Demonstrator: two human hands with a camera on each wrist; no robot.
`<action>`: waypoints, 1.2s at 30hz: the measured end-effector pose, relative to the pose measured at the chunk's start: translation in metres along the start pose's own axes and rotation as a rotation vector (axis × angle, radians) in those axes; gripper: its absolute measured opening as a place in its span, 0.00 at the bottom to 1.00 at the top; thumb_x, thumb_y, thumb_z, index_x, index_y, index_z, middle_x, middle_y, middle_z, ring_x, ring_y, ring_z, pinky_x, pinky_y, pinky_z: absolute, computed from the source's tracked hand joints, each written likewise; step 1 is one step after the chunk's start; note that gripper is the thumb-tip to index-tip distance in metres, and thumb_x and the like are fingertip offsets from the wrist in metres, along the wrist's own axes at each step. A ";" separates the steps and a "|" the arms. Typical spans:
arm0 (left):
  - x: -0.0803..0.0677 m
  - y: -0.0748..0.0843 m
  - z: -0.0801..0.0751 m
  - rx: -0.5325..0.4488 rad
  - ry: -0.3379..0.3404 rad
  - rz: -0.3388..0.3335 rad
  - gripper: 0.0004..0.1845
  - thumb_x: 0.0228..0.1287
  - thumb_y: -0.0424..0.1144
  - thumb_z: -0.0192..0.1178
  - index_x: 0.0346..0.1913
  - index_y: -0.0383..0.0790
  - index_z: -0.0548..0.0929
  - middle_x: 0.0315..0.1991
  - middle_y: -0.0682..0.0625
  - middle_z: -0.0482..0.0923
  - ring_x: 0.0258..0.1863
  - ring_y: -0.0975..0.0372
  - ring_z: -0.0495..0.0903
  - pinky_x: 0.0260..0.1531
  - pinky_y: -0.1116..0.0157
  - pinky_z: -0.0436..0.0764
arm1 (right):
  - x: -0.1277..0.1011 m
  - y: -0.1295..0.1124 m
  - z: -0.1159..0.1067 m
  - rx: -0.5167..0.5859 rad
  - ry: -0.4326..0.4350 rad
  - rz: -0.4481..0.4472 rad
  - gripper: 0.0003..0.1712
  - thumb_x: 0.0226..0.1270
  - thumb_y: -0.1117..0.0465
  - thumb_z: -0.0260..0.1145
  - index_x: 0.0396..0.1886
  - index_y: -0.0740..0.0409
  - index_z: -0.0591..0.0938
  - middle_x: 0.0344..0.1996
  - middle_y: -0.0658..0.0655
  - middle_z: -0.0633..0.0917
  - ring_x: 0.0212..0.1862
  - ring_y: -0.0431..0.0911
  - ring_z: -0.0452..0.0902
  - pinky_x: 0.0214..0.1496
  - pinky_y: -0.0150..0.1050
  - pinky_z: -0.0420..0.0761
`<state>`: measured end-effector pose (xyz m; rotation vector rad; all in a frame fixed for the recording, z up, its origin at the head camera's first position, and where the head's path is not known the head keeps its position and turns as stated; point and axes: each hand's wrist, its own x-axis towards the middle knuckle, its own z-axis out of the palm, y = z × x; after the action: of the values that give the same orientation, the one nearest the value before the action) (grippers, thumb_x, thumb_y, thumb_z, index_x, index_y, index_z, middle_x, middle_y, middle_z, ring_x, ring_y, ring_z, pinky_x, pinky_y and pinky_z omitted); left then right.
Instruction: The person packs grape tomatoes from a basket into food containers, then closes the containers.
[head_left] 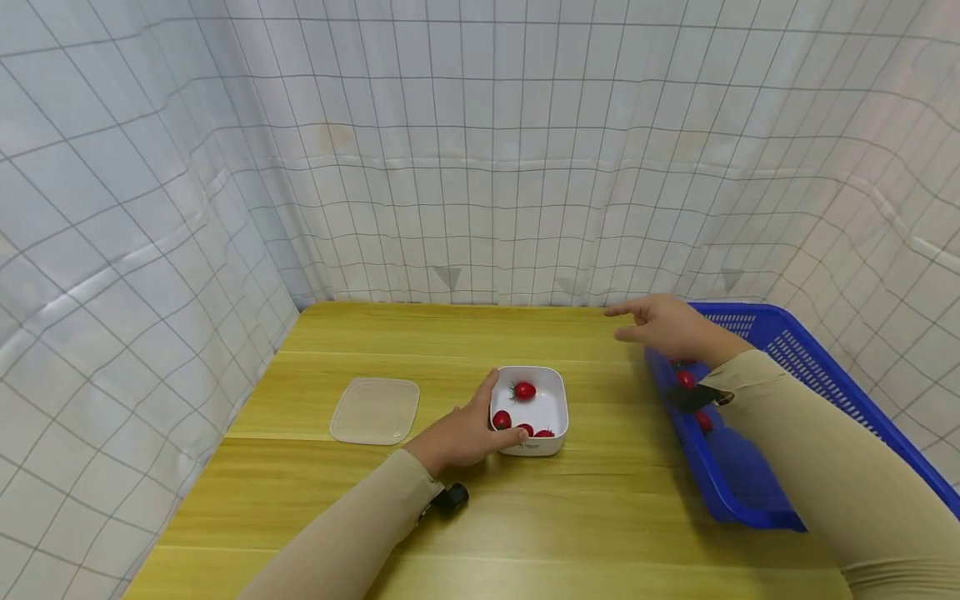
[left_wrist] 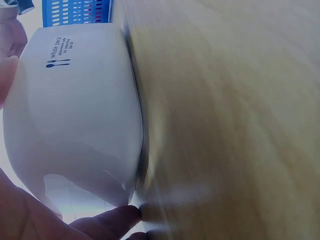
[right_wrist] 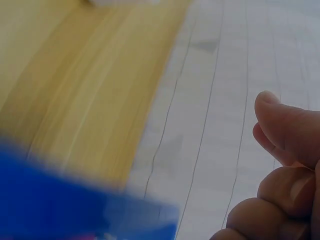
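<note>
A square white food container (head_left: 553, 403) stands on the table with several cherry tomatoes (head_left: 524, 391) inside. My left hand (head_left: 468, 432) grips it from the left, the thumb along the near rim and the fingers round the far-left side. Close up in the left wrist view, the container's wall (left_wrist: 80, 105) carries small printed text and a cutlery mark. My right hand (head_left: 667, 325) is raised over the left rim of a blue basket (head_left: 738, 492), with nothing visible in it. Its thumb and index finger stand apart while the other fingers (right_wrist: 280, 200) are bent in.
A translucent square lid (head_left: 375, 411) lies flat left of the container. Several red tomatoes (head_left: 703, 421) are inside the basket, partly hidden by the right forearm. White gridded curtains (head_left: 480, 167) hang behind and beside the wooden table (head_left: 292, 467).
</note>
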<state>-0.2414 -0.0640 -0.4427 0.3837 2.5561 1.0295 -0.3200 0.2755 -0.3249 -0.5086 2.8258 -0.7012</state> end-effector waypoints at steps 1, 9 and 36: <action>0.000 0.000 0.000 -0.001 -0.001 0.001 0.62 0.64 0.68 0.66 0.87 0.55 0.36 0.78 0.40 0.68 0.62 0.46 0.79 0.65 0.47 0.77 | -0.002 0.009 -0.004 -0.011 0.014 0.011 0.28 0.78 0.50 0.66 0.73 0.50 0.79 0.17 0.45 0.63 0.15 0.40 0.59 0.20 0.36 0.67; 0.000 -0.002 -0.001 -0.004 0.001 0.001 0.63 0.63 0.69 0.66 0.87 0.54 0.36 0.78 0.42 0.68 0.60 0.49 0.80 0.63 0.47 0.78 | -0.010 0.080 -0.020 -0.120 0.093 0.050 0.29 0.79 0.50 0.64 0.71 0.61 0.79 0.46 0.68 0.88 0.42 0.54 0.82 0.48 0.54 0.81; 0.001 -0.002 -0.002 -0.001 -0.008 -0.014 0.62 0.64 0.70 0.66 0.87 0.56 0.36 0.78 0.42 0.67 0.61 0.49 0.79 0.64 0.47 0.77 | -0.019 0.153 0.007 -0.157 -0.022 0.153 0.24 0.74 0.60 0.67 0.65 0.69 0.82 0.48 0.72 0.86 0.39 0.56 0.77 0.36 0.44 0.71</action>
<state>-0.2434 -0.0660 -0.4434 0.3693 2.5473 1.0217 -0.3433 0.4065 -0.4025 -0.3159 2.8752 -0.4458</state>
